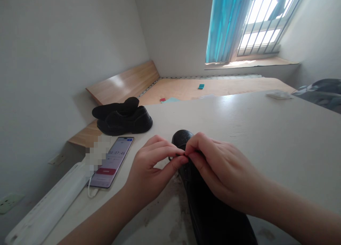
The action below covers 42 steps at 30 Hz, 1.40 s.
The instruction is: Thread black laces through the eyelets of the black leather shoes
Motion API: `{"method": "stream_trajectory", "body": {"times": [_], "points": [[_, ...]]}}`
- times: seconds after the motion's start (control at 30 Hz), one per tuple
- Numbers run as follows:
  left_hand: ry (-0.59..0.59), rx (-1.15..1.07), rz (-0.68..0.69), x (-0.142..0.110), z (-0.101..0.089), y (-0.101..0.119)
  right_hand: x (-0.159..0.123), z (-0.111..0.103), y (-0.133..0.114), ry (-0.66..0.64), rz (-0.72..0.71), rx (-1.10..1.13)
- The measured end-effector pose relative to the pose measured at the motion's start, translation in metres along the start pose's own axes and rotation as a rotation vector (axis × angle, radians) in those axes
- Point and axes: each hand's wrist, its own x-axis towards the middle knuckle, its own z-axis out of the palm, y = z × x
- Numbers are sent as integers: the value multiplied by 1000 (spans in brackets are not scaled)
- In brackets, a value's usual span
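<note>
A black leather shoe lies on the white table, its rounded toe pointing away from me and its rear end running off the bottom of the view. My left hand and my right hand meet above the shoe, their fingertips pinching together. Between them is a thin dark shoelace, with a small loop showing beside my left fingers. My fingers hide most of the lace and the shoe's eyelets.
To the left stand a pair of black shoes and a phone showing a timer, with a white cable. A white power strip lies along the near left edge. Beyond the table are a wooden bed platform and a curtained window.
</note>
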Motion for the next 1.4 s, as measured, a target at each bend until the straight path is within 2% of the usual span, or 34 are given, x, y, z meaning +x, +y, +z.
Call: {"method": "stream_trajectory", "body": {"times": [0.07,0.2,0.3,0.5,0.7,0.77,0.93,1.17,1.4], "points": [[10,34,37,-1,0,0,1,3,4,30,-21,-5],[36,98,107,-2,1,2,2,2,7,31,24,28],[74,120,64,-2,0,2,2,0,6,56,88,72],[120,7,-85,-3,-1,1,-2,-2,0,227,115,102],[63,-76,-8,-8,4,3,-6,-5,0,280,167,228],[64,-104,-20,-9,5,4,-7,-4,0,258,152,303],[62,-150,33,-7,5,4,-5,3,-3,72,110,457],[61,-106,51,-7,5,5,-2,9,-1,94,212,450],[66,-72,100,-8,2,7,-3,9,0,69,249,542]]}}
